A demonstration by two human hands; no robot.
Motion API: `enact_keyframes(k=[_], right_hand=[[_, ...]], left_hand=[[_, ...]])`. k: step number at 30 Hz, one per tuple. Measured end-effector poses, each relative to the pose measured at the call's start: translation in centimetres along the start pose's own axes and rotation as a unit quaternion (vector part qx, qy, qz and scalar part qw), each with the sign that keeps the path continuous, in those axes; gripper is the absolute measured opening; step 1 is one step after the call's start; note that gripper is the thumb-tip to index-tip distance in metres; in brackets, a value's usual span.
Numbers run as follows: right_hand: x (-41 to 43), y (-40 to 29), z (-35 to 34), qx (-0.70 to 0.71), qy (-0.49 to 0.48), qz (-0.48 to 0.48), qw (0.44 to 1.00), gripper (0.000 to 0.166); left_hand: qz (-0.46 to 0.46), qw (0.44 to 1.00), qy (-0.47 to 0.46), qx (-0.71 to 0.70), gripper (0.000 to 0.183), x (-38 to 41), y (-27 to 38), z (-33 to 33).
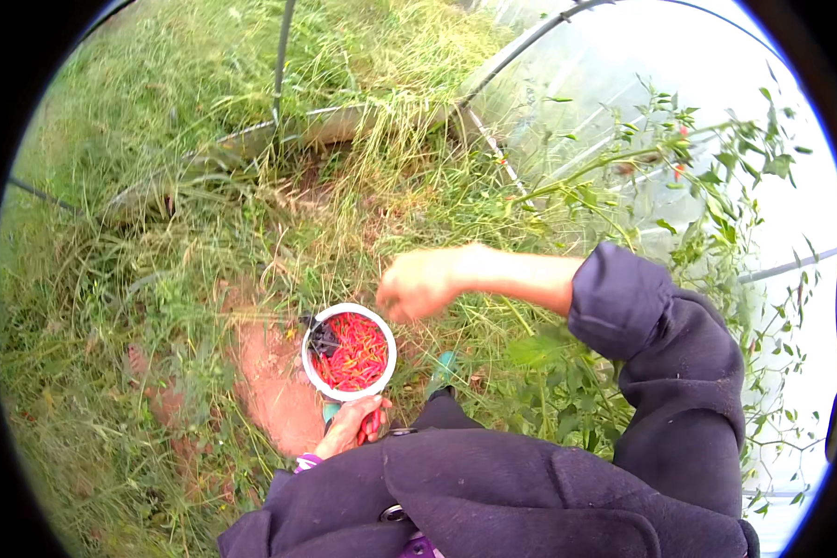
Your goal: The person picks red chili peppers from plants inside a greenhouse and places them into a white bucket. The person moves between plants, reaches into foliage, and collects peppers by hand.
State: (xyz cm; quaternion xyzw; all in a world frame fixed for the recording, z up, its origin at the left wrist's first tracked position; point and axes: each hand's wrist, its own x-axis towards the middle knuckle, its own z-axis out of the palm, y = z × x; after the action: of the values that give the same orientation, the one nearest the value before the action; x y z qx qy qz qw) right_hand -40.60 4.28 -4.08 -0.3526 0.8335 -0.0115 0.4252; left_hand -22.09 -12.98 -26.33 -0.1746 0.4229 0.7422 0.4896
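Observation:
A round white bucket (pixel 351 395) stands low in front of my body, holding many red chili peppers (pixel 357 352). A crumpled black item (pixel 323 339), perhaps a glove or bag, lies at the bucket's left inside edge. My left hand (pixel 354 423) is at the near rim with several red peppers held in its curled fingers; whether it also grips the rim is hidden. My right hand (pixel 417 284), blurred, is above and to the right of the bucket, fingers bent downward. Whether anything is between those fingers cannot be made out.
Tall pepper plants (pixel 725 160) with some red fruit rise on the right beside a plastic greenhouse wall (pixel 781 279). Metal hoops (pixel 523 50) arch overhead in the picture. Long grass surrounds a bare soil patch (pixel 275 390). A low board edge (pixel 335 125) crosses behind the grass.

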Motion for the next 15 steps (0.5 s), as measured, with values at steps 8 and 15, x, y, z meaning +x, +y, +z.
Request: enact_keyframes(k=[8,15], right_hand=[[12.7,0.5,8.7,0.025,-0.056,0.079,0.995,0.036],[18.4,2.7,16.0,0.133,0.036,0.121,0.983,0.035]], left_hand=[[0.031,0.982,0.16,-0.09,0.023,0.9,-3.9,-6.8],[0.044,0.951,0.292,-0.093,0.02,3.7,-6.1,-10.1]])
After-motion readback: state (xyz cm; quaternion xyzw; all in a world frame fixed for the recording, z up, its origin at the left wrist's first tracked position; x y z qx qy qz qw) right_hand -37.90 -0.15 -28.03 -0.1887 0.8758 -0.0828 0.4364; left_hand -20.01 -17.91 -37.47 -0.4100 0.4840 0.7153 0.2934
